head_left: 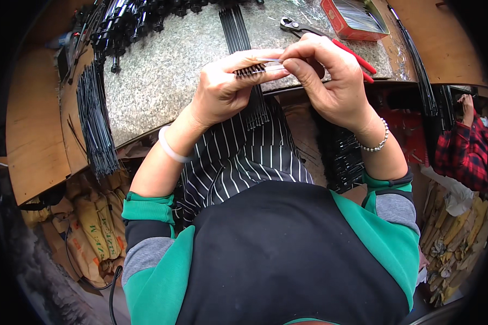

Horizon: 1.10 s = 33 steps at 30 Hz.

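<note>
I see the ridged piece (249, 71) at twelve o'clock, left hand (225, 84) clamped round it, right hand (333, 70) pinching the wire (271, 60). Risk — wire could slip, its end hidden by the pinch — or elbow drift could nudge pliers (358, 58), one o'clock.

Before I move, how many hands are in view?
3: the left hand holding a black ridged piece, the right hand pinching a thin strand, and a co-worker's hand near the right edge. Others may be hidden.
</note>
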Tool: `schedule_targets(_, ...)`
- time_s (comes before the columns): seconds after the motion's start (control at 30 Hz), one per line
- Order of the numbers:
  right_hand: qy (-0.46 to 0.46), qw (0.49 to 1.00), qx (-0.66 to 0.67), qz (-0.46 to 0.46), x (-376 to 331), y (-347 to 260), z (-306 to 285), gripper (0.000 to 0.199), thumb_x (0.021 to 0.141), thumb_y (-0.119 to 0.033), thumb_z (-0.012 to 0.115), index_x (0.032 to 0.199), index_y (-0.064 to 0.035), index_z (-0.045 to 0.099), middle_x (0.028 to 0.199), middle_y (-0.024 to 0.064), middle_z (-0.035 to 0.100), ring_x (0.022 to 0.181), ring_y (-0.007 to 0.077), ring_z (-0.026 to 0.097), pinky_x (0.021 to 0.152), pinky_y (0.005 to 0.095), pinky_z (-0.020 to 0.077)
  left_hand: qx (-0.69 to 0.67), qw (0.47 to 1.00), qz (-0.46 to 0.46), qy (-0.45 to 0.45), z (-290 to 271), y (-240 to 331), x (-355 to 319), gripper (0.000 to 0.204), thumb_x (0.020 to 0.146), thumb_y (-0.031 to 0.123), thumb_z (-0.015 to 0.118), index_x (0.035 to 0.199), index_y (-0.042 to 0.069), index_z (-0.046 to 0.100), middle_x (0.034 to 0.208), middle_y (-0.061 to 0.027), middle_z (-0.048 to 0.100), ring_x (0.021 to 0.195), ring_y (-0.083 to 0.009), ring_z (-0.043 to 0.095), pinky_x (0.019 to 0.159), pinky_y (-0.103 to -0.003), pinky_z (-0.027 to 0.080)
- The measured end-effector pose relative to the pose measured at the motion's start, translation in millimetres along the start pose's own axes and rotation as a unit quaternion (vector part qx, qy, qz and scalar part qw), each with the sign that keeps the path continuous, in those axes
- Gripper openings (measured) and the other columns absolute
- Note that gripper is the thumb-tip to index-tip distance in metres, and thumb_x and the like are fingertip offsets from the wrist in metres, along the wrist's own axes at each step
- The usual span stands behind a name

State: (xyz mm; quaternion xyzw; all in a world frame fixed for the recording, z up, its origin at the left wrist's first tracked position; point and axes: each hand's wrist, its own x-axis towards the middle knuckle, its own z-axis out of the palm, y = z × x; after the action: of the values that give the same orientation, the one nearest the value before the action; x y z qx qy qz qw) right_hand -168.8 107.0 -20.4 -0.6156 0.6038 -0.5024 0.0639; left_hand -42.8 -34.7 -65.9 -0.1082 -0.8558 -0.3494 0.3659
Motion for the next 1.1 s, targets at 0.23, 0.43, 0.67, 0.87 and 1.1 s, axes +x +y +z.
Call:
schedule_targets(0.23, -0.008, 0.967, -0.152, -0.204, 8, 5, -6, 0.012, 0.073, -0.002, 0.065, 0.083, -0.0037, 0.060, 0.073, 0.0057, 0.057, 0.065, 0.0199, 0.053, 0.067, 0.0303, 0.0402, -0.011, 1.000, 0.009, 0.004, -1, -2, -2, 0.054, 0.061, -0.013, 0.050, 0.101, 0.018, 0.067, 0.105, -0.0110, 0.062, 0.095, -0.0263, 0.062, 0.078, -0.031, 0.052)
schedule_targets(0.43, -0.024, 0.976, -0.112, -0.185, 10, 10, -6, 0.012, 0.073, -0.002, 0.065, 0.084, -0.0036, 0.060, 0.074, 0.0058, 0.057, 0.066, 0.0202, 0.053, 0.066, 0.0301, 0.0405, -0.008, 1.000, 0.004, -0.010, -3, -2, -2, 0.055, 0.060, -0.013, 0.051, 0.102, 0.018, 0.067, 0.105, -0.0109, 0.062, 0.094, -0.0264, 0.062, 0.077, -0.031, 0.052)
schedule_targets(0.67, -0.035, 0.994, 0.077, 0.069, 1, 1, 3, 0.013, 0.072, -0.002, 0.066, 0.084, -0.0032, 0.060, 0.074, 0.0059, 0.057, 0.068, 0.0209, 0.052, 0.065, 0.0298, 0.0408, -0.007, 1.000, -0.003, -0.007, -2, -1, -2, 0.055, 0.060, -0.013, 0.051, 0.101, 0.018, 0.067, 0.105, -0.0110, 0.063, 0.093, -0.0265, 0.062, 0.076, -0.031, 0.052)
schedule_targets(0.87, -0.003, 0.972, -0.137, -0.191, 9, 4, -2, 0.013, 0.073, 0.000, 0.065, 0.085, -0.0025, 0.060, 0.072, 0.0061, 0.056, 0.066, 0.0197, 0.052, 0.063, 0.0275, 0.0405, -0.011, 1.000, 0.008, 0.003, 0, -2, -2, 0.054, 0.059, -0.014, 0.051, 0.100, 0.018, 0.067, 0.104, -0.0110, 0.063, 0.092, -0.0268, 0.063, 0.075, -0.031, 0.052)
schedule_targets(1.1, -0.006, 0.988, -0.074, -0.133, 5, 1, 6, 0.011, 0.076, 0.000, 0.063, 0.087, -0.0017, 0.060, 0.071, 0.0061, 0.056, 0.062, 0.0159, 0.052, 0.056, 0.0236, 0.0399, 0.006, 1.000, 0.017, 0.007, -1, -4, -6, 0.052, 0.059, -0.012, 0.052, 0.100, 0.016, 0.067, 0.103, -0.0117, 0.063, 0.090, -0.0273, 0.063, 0.073, -0.031, 0.053)
